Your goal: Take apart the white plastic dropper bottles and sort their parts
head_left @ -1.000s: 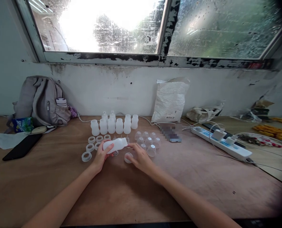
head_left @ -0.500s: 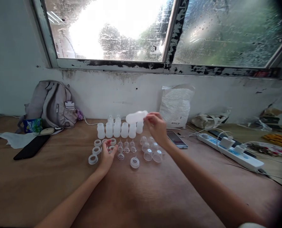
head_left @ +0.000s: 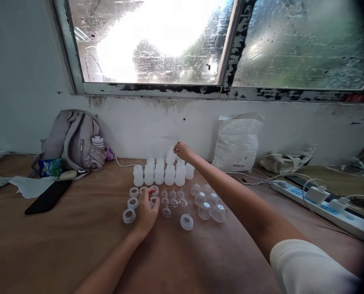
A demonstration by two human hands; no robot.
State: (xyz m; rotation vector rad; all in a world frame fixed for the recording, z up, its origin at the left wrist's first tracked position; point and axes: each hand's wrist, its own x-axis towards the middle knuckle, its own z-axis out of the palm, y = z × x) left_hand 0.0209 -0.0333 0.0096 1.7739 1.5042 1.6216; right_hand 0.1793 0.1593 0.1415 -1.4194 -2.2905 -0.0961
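Note:
My right hand (head_left: pixel 184 151) reaches to the back of a group of white plastic bottles (head_left: pixel 160 174) and grips one bottle (head_left: pixel 170 157) by its top, upright in the back row. My left hand (head_left: pixel 147 209) rests on the wooden table (head_left: pixel 62 245) with its fingers curled over a white screw ring (head_left: pixel 153 201). More rings (head_left: pixel 132 203) lie to its left. Small clear nipples (head_left: pixel 171 200) sit just right of it. Clear domed caps (head_left: pixel 206 203) stand further right, and one ring with a nipple (head_left: pixel 186 221) lies apart in front.
A grey backpack (head_left: pixel 74 141) leans on the wall at left, with a black phone (head_left: pixel 48 196), tissue and a drink carton near it. A white bag (head_left: pixel 237 143) stands at the back right. A power strip (head_left: pixel 322 206) with cables runs along the right side.
My right hand carried the bottle from in front of me up and back, then lowered it upright into the back row. My left hand let go of the bottle and dropped onto the rings.

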